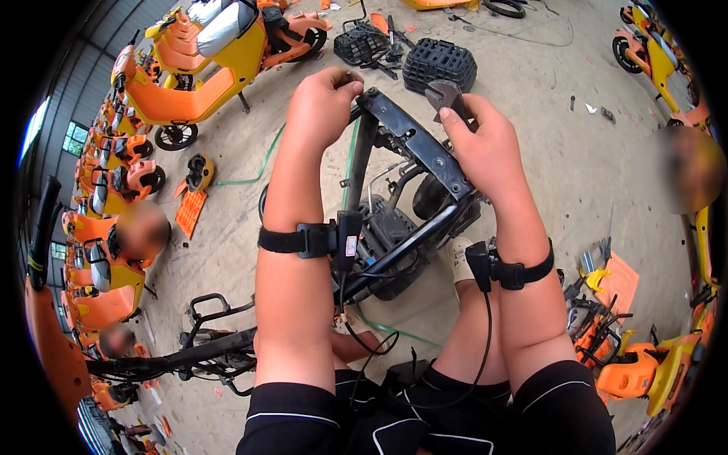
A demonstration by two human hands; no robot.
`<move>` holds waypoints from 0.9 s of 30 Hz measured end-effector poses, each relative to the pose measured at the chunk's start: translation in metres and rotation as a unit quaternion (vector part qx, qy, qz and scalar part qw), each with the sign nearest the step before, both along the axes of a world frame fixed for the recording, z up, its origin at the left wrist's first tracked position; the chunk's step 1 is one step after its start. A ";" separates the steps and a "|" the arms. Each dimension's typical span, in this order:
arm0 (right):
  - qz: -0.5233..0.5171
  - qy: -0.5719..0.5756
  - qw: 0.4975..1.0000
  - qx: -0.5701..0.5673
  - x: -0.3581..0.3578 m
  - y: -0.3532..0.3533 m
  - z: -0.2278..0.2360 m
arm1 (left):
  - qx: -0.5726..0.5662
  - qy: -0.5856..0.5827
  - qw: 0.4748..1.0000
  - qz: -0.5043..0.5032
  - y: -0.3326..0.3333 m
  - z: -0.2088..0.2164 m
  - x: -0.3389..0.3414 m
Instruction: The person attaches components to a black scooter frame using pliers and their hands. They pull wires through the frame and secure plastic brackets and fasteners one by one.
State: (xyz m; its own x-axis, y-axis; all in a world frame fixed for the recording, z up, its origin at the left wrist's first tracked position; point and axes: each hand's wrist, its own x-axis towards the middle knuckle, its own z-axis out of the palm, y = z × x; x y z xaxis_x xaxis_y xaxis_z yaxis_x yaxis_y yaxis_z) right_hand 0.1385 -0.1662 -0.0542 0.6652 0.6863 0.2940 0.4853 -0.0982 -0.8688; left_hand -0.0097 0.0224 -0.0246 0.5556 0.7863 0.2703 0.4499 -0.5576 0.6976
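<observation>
A black scooter frame (417, 144) stands stripped in front of me, its flat top bracket between my two hands. My right hand (489, 148) is closed around an adjustable wrench (446, 97), whose dark jaws stick out past the thumb above the bracket's right side. At the bracket's far left corner, my left hand (322, 106) is closed, thumb and fingers pinched together. Something small and dark shows at its fingertips, too small to name. Both wrists wear black straps with small boxes and cables.
Black plastic crates (440, 66) lie on the floor beyond the frame. Orange-yellow scooters (220, 76) line the left side. Another bare black frame (189, 353) is at the lower left. Loose orange panels (618, 284) and parts lie at right. A helmet (199, 173) rests on the floor.
</observation>
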 end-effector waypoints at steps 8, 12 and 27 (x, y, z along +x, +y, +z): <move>0.004 0.011 1.000 -0.003 0.000 -0.001 0.002 | -0.044 -0.006 0.999 -0.030 -0.005 0.005 -0.001; 0.008 0.023 1.000 -0.002 -0.001 -0.001 0.003 | -0.124 -0.032 0.992 -0.022 -0.002 0.005 -0.003; 0.010 0.020 1.000 0.006 0.005 -0.001 -0.003 | -0.073 -0.030 0.997 -0.018 -0.001 0.000 -0.004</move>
State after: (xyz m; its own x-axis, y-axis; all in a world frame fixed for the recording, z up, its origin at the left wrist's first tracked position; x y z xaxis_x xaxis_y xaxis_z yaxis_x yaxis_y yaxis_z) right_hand 0.1438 -0.1674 -0.0569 0.6632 0.6958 0.2758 0.4524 -0.0791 -0.8883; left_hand -0.0136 0.0215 -0.0245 0.5704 0.7995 0.1883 0.3856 -0.4630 0.7981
